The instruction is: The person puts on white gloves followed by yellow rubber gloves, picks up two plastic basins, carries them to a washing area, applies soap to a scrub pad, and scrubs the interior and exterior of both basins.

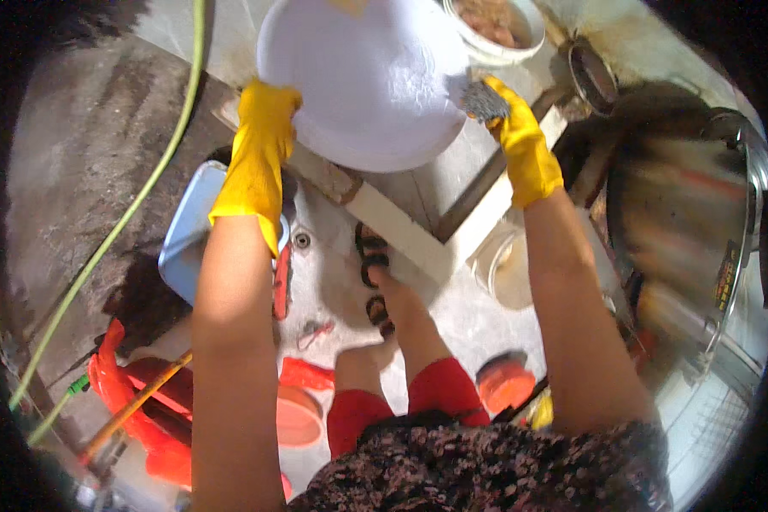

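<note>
A large round white basin [358, 94] is tipped so that its hollow inside faces me, with wet shine on its wall. My left hand [269, 111], in a yellow rubber glove, is closed on the basin's left rim. My right hand [520, 141], gloved the same way, holds a grey metal scouring pad [486, 101] by the basin's right rim. Part of that pad overlaps the rim; whether it touches the basin I cannot tell.
A white bucket [531, 43] with brownish contents stands beyond my right hand. A tiled ledge [392, 224] lies below the basin. Left are a green hose [158, 175] and blue tub [179, 243]; right, a large metal lid-like disc [683, 213] and pale bucket [512, 271].
</note>
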`<control>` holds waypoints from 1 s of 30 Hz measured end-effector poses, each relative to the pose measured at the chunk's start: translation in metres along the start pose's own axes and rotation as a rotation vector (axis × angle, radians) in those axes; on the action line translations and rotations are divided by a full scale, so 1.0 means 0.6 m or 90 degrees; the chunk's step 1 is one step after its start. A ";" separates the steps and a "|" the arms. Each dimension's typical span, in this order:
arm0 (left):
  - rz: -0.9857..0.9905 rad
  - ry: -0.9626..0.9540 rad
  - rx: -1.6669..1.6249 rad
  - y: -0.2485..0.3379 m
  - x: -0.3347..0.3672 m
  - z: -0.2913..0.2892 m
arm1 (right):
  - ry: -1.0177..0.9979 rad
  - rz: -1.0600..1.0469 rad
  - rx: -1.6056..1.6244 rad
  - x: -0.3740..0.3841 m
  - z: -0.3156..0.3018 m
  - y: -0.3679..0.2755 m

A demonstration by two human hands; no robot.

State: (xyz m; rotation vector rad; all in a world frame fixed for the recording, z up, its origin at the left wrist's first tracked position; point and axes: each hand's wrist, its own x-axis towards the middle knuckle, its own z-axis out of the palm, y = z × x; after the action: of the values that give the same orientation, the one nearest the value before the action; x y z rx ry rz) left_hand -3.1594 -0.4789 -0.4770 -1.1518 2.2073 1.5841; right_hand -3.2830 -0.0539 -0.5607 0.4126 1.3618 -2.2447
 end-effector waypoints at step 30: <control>-0.015 0.040 -0.582 -0.639 -0.525 0.334 | 0.019 0.236 -0.228 -0.407 -0.307 0.174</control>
State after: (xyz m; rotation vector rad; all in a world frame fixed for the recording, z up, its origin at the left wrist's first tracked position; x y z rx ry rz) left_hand -2.7392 -0.2030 -0.6604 -1.3963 1.4477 2.6757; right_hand -3.0198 0.1283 -0.6048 0.5223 1.5218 -1.6644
